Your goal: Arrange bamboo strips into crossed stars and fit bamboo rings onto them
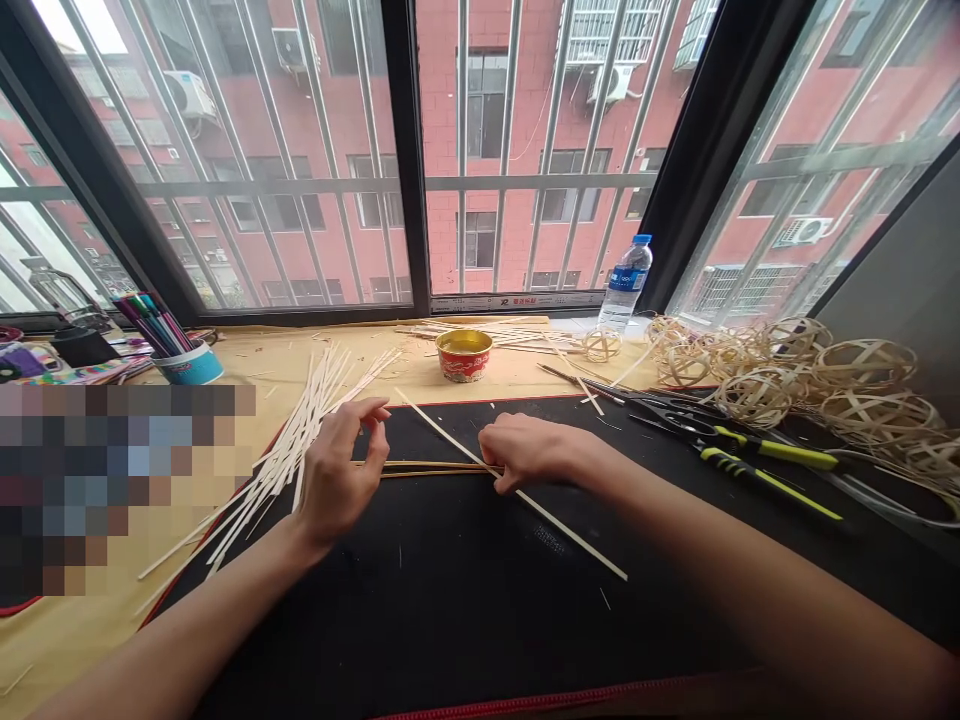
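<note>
Yellow tabletop (247, 345) spreads along the left, partly hidden by a pixelated patch, with a blue-and-white cup (189, 363) of pens (154, 325) near the barred window (300, 120). Next comes the slanting red left edge of a black mat (450, 600), and a loose fan of pale strips (307, 430) lies across it, crowding the space beside the left hand (341, 475). That hand has its thumb and forefinger curved and apart; its forearm rises from the lower left. Whether its hidden fingers touch the yellowish strips (435, 468) cannot be told; these run over the mat from behind it to the right hand (521, 450).

Mid-view, a broad stretch of black surface lies between the forearms, down to the near red zipped edge. Beyond the far edge stands a red bowl (465, 368), with a red building outside. The right hand, palm down with curled fingers, is closed on the yellowish strips where one long pale strip (574, 537) crosses them diagonally. A water bottle (626, 285) stands by the window; yellow-and-black-handled tools (772, 492) and woven balls (780, 375) crowd the right side.
</note>
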A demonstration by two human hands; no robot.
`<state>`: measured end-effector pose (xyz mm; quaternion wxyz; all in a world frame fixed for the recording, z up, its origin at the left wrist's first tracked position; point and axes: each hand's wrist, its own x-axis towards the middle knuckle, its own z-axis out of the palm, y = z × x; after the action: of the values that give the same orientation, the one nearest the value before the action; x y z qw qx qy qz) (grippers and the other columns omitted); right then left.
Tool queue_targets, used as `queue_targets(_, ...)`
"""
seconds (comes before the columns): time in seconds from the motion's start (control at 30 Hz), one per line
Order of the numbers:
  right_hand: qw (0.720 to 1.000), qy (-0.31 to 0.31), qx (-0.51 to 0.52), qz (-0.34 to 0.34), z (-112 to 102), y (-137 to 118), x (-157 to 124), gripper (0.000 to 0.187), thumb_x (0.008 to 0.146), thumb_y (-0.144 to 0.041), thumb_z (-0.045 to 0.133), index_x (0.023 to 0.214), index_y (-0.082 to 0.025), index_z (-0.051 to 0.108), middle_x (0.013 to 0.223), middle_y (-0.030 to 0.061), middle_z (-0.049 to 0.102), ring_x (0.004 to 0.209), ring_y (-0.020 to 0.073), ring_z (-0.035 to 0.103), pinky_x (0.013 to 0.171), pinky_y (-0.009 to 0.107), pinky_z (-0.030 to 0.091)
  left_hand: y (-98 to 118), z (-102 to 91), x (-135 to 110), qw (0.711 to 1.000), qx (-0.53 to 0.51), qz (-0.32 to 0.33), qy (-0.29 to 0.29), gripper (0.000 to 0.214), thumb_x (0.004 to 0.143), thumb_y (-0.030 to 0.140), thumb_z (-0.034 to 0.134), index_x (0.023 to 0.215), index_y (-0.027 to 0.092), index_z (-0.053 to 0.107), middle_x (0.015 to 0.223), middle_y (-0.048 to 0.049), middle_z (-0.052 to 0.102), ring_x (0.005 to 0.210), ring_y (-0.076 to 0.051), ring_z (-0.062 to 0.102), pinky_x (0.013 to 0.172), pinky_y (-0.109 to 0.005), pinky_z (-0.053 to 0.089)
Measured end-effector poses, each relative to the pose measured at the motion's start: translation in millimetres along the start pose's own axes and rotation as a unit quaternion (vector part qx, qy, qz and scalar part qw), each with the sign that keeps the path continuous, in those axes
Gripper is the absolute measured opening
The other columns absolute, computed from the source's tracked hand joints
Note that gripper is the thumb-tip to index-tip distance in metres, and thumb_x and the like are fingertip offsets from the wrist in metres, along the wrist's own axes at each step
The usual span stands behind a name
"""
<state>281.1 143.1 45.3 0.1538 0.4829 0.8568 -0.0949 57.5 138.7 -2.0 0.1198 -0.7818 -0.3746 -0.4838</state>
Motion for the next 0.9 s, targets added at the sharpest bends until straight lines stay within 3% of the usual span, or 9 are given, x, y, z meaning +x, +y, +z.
queue_targets(0.2,1.0,-0.006,0.004,0.015,-1,-18,2,0.022,0.064,-0.02,0.072,0.085,-0.012,0.071,0.085,0.0109,0.07,0.08,0.0242,0.066,0.055,0.025,0.042,2,-2.3,-1,1.0,-0.004,-0.006,0.004,0.025,0.088,0.01,0.051,0.111,0.019,0.055,0.092,-0.0024,0.065,0.082,-0.016,0.062,0.082,-0.032,0.05)
queue_targets(0.33,0.998,0.044,0.036,0.029,-17,5,-22,0.004,0.066,-0.011,0.066,0.065,-0.015,0.065,0.069,0.0066,0.067,0.073,0.0228,0.065,0.055,0.026,0.042,2,-2.1,-4,0.997,-0.019,-0.046,0.054,0.029,0.089,0.014,0.052,0.117,0.019,0.05,0.1,-0.005,0.06,0.082,-0.016,0.058,0.079,-0.033,0.05)
queue_targets(0.4,0.992,0.086,0.087,0.036,-31,26,-41,0.013,0.068,-0.008,0.06,0.058,-0.016,0.059,0.057,0.004,0.062,0.062,0.0207,0.064,0.052,0.026,0.042,2,-0.6,-6,0.994,-0.033,-0.065,0.077,0.03,0.09,0.017,0.051,0.119,0.02,0.047,0.104,-0.0063,0.056,0.083,-0.017,0.057,0.078,-0.034,0.05)
queue_targets(0.5,0.968,0.163,0.192,0.018,-50,52,-65,0.012,0.083,-0.015,0.049,0.083,-0.017,0.061,0.069,0.0027,0.066,0.063,0.0164,0.065,0.056,0.025,0.048,3,1.6,-9,0.993,-0.059,-0.078,0.07,0.03,0.09,0.018,0.051,0.119,0.021,0.046,0.105,-0.0057,0.055,0.084,-0.016,0.057,0.079,-0.035,0.05)
queue_targets(0.53,0.948,0.21,0.239,0.003,-53,57,-71,0.013,0.086,-0.019,0.049,0.09,-0.018,0.061,0.072,0.0024,0.066,0.064,0.016,0.065,0.058,0.026,0.05,5,2.1,-9,0.993,-0.067,-0.08,0.059,0.029,0.09,0.017,0.051,0.118,0.021,0.047,0.104,-0.0053,0.055,0.084,-0.016,0.057,0.08,-0.035,0.051)
queue_targets(0.63,0.857,0.358,0.367,-0.051,-54,62,-74,0.015,0.086,-0.031,0.054,0.09,-0.019,0.061,0.078,0.0016,0.063,0.069,0.0147,0.062,0.062,0.026,0.052,8,3.1,-11,0.992,-0.094,-0.08,0.02,0.026,0.09,0.015,0.051,0.115,0.022,0.049,0.104,-0.0048,0.055,0.085,-0.016,0.057,0.081,-0.036,0.05)
queue_targets(0.7,0.814,0.411,0.405,-0.071,-48,62,-67,0.019,0.084,-0.037,0.059,0.086,-0.018,0.06,0.08,0.0012,0.061,0.068,0.0131,0.058,0.06,0.026,0.052,10,3.5,-13,0.99,-0.111,-0.087,0.001,0.028,0.09,0.013,0.05,0.116,0.022,0.049,0.104,-0.0046,0.055,0.086,-0.016,0.057,0.083,-0.036,0.05)
queue_targets(0.77,0.801,0.42,0.421,-0.065,-37,61,-56,0.022,0.082,-0.039,0.06,0.087,-0.018,0.059,0.082,0.0014,0.06,0.065,0.0128,0.056,0.057,0.026,0.051,11,3.9,-16,0.987,-0.122,-0.101,-0.008,0.03,0.09,0.012,0.05,0.117,0.024,0.049,0.104,-0.0042,0.055,0.087,-0.016,0.057,0.084,-0.036,0.049)
queue_targets(0.9,0.815,0.371,0.442,-0.059,-13,63,-35,0.014,0.088,-0.032,0.051,0.089,-0.019,0.054,0.087,0.0035,0.06,0.071,0.0149,0.058,0.064,0.028,0.052,12,5.5,-21,0.981,-0.128,-0.139,-0.035,0.031,0.09,0.013,0.05,0.118,0.025,0.05,0.102,-0.0034,0.056,0.089,-0.016,0.058,0.083,-0.033,0.05)
